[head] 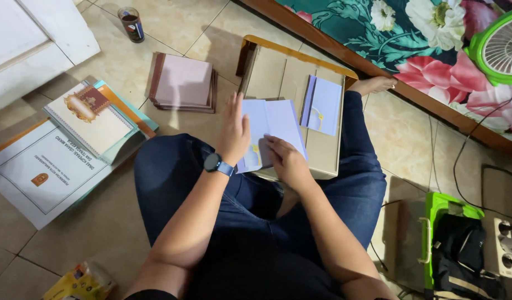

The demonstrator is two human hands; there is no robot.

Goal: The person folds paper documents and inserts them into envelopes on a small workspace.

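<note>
Sitting cross-legged on the tiled floor [100, 233], the person keeps a shallow cardboard box [278, 72] on the lap, and I use this box as the landmark. Over its near edge the left hand [234, 133], with a dark watch [213, 163] on the wrist, lies flat with the fingers stretched out and close together, pressing on the left side of a pale blue folded card [278, 119]; it grips nothing. The right hand [286, 161] is just beside it, at the near edge of the box, fingers bent and closed on the lower part of the same card, which stands half open on the box. Inside the box, toward its right wall, a second pale blue card [321, 104] lies flat. Left of the box, a stack of pinkish cards [184, 82] rests on the floor, and further left there are spiral books and white printed sheets [39, 172]. Right of the box and nearer, a green basket with a black bag [461, 244] stands beside a power strip [505, 244]. Beyond the box, a small dark jar [132, 23] is at the far left, and a floral mattress [411, 39] with a green fan [498, 47] is at the far right.
</note>
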